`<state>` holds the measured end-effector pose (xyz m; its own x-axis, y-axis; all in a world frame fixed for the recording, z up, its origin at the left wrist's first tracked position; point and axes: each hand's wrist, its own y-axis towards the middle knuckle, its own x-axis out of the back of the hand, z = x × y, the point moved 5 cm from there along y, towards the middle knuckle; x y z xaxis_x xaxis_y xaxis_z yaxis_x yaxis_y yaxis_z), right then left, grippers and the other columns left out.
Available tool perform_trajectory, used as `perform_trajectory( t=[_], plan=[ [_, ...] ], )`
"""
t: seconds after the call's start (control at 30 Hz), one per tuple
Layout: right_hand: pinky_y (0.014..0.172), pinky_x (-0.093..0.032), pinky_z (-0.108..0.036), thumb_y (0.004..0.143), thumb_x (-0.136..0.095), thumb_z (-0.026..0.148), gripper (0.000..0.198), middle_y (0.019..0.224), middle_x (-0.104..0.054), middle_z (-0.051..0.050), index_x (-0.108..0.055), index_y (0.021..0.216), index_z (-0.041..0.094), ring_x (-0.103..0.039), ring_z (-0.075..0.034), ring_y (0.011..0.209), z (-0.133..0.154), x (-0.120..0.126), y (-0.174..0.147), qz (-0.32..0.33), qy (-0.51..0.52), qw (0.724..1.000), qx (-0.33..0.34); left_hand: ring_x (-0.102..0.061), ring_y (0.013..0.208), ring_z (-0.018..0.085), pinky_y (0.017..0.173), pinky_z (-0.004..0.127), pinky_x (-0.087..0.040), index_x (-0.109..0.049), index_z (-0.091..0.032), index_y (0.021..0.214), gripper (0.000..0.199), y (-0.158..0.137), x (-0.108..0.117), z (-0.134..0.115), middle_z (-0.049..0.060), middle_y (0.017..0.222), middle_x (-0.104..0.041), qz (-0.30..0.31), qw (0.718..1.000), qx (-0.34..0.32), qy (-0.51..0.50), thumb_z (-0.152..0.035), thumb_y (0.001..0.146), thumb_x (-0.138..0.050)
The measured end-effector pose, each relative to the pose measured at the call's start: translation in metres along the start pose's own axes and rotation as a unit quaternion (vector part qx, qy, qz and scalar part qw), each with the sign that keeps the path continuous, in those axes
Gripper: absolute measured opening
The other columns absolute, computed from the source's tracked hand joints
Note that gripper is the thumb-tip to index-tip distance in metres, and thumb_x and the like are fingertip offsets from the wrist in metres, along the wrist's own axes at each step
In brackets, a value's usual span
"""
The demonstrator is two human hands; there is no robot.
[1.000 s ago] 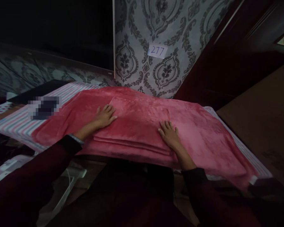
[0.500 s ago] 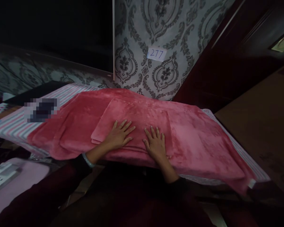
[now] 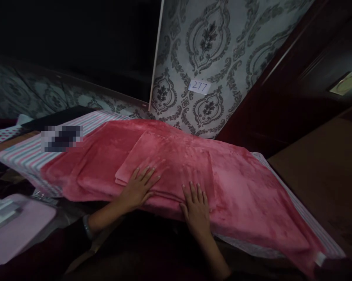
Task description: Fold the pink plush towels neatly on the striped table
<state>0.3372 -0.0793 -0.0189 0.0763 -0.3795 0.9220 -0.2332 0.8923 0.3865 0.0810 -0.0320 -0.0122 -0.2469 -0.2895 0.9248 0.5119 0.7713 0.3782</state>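
Observation:
A plush pink-red blanket (image 3: 240, 187) is spread over a striped cloth (image 3: 26, 154). On its middle lies a folded panel of the same plush fabric (image 3: 170, 160), its layered edge facing me. My left hand (image 3: 138, 188) rests on the panel's near left part, fingers spread and palm down. Near the front right of the panel, my right hand (image 3: 196, 207) lies flat with fingers stretched out. Neither hand grips anything. Faint finger streaks show in the pile ahead of both hands.
A large dark screen (image 3: 76, 47) hangs behind on the patterned wall, beside a paper label (image 3: 199, 86) reading 277. A blurred dark object (image 3: 63, 138) lies on the striped cloth. At lower left, a power strip (image 3: 2, 214) sits on a pink surface (image 3: 26, 230). A brown panel (image 3: 319, 183) stands right.
Both hands have slid back toward me across the folded panel, leaving streaks in the pile. The whole view has shifted slightly, with the scene sitting lower and further right.

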Motion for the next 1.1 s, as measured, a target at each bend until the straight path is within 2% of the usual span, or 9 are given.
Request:
perform_trajectory(
  t=[0.17, 0.27, 0.43, 0.6, 0.77, 0.87, 0.93, 1.03, 1.1],
  plan=[
    [0.120, -0.034, -0.054, 0.102, -0.043, 0.029, 0.050, 0.157, -0.052, -0.006, -0.056, 0.150, 0.029, -0.042, -0.031, 0.149, 0.000, 0.018, 0.008, 0.000, 0.054, 0.999, 0.003, -0.033, 0.155, 0.033, 0.127, 0.061, -0.018, -0.046, -0.026, 0.157, 0.059, 0.008, 0.014, -0.022, 0.014, 0.164, -0.042, -0.007, 1.000, -0.011, -0.014, -0.044, 0.101, -0.049],
    [0.122, -0.030, -0.056, 0.103, -0.039, 0.027, 0.054, 0.160, -0.048, -0.006, -0.049, 0.156, 0.028, -0.037, -0.029, 0.152, 0.007, 0.026, 0.030, 0.001, 0.061, 0.998, -0.008, -0.027, 0.157, 0.032, 0.128, 0.062, -0.014, -0.042, -0.025, 0.160, 0.063, 0.024, 0.015, -0.051, 0.013, 0.166, -0.038, -0.003, 0.998, -0.055, -0.037, -0.043, 0.100, -0.051],
    [0.120, -0.030, -0.058, 0.103, -0.043, 0.029, 0.051, 0.163, -0.043, -0.008, -0.054, 0.152, 0.027, -0.036, -0.032, 0.152, 0.014, 0.006, 0.034, 0.020, 0.028, 0.999, -0.030, -0.022, 0.159, 0.035, 0.127, 0.067, -0.004, -0.038, -0.027, 0.161, 0.070, 0.023, -0.016, -0.073, 0.011, 0.168, -0.036, 0.004, 0.997, -0.072, -0.016, -0.046, 0.097, -0.057],
    [0.122, -0.025, -0.055, 0.103, -0.045, 0.028, 0.047, 0.159, -0.049, -0.010, -0.058, 0.149, 0.023, -0.039, -0.031, 0.150, 0.016, -0.008, 0.013, -0.068, 0.017, 0.998, 0.001, -0.007, 0.161, 0.035, 0.126, 0.064, 0.012, -0.034, -0.023, 0.163, 0.075, 0.006, -0.032, -0.076, 0.011, 0.170, -0.031, -0.058, 0.994, -0.086, 0.026, -0.047, 0.096, -0.059],
    [0.120, -0.029, -0.054, 0.105, -0.043, 0.031, 0.046, 0.155, -0.054, -0.012, -0.058, 0.148, 0.020, -0.042, -0.031, 0.147, 0.014, -0.006, 0.002, -0.112, 0.054, 0.992, 0.022, -0.018, 0.160, 0.033, 0.129, 0.059, -0.003, -0.038, -0.019, 0.161, 0.071, -0.002, -0.019, -0.080, 0.011, 0.168, -0.037, -0.063, 0.994, -0.089, 0.011, -0.041, 0.097, -0.059],
    [0.118, -0.035, -0.052, 0.107, -0.037, 0.033, 0.047, 0.149, -0.060, -0.011, -0.058, 0.147, 0.020, -0.045, -0.028, 0.145, 0.001, 0.006, 0.000, -0.120, 0.107, 0.987, 0.026, -0.037, 0.153, 0.028, 0.129, 0.051, -0.020, -0.046, -0.020, 0.156, 0.058, 0.001, 0.003, -0.063, 0.010, 0.160, -0.050, -0.054, 0.996, -0.070, -0.022, -0.036, 0.101, -0.051],
    [0.118, -0.034, -0.056, 0.108, -0.034, 0.035, 0.048, 0.146, -0.061, -0.012, -0.057, 0.147, 0.020, -0.044, -0.029, 0.146, -0.015, 0.014, -0.001, -0.136, 0.118, 0.984, 0.002, -0.041, 0.151, 0.027, 0.128, 0.052, -0.023, -0.050, -0.021, 0.154, 0.052, 0.007, 0.022, -0.038, 0.011, 0.157, -0.053, -0.065, 0.998, -0.011, -0.018, -0.034, 0.103, -0.046],
    [0.118, -0.030, -0.066, 0.107, -0.031, 0.042, 0.052, 0.153, -0.054, -0.016, -0.058, 0.146, 0.019, -0.034, -0.036, 0.152, -0.039, 0.014, -0.003, -0.145, 0.092, 0.983, -0.060, -0.033, 0.154, 0.036, 0.125, 0.065, -0.020, -0.051, -0.021, 0.154, 0.056, 0.012, 0.041, 0.007, 0.016, 0.164, -0.042, -0.059, 0.992, 0.110, 0.022, -0.040, 0.101, -0.049],
    [0.117, -0.032, -0.067, 0.107, -0.030, 0.044, 0.054, 0.156, -0.050, -0.019, -0.061, 0.143, 0.017, -0.032, -0.038, 0.152, -0.047, 0.004, -0.006, -0.137, 0.092, 0.983, -0.080, -0.030, 0.155, 0.041, 0.121, 0.068, -0.025, -0.051, -0.022, 0.154, 0.060, 0.012, 0.039, 0.030, 0.017, 0.166, -0.037, -0.019, 0.986, 0.165, 0.035, -0.047, 0.099, -0.053]
  ],
)
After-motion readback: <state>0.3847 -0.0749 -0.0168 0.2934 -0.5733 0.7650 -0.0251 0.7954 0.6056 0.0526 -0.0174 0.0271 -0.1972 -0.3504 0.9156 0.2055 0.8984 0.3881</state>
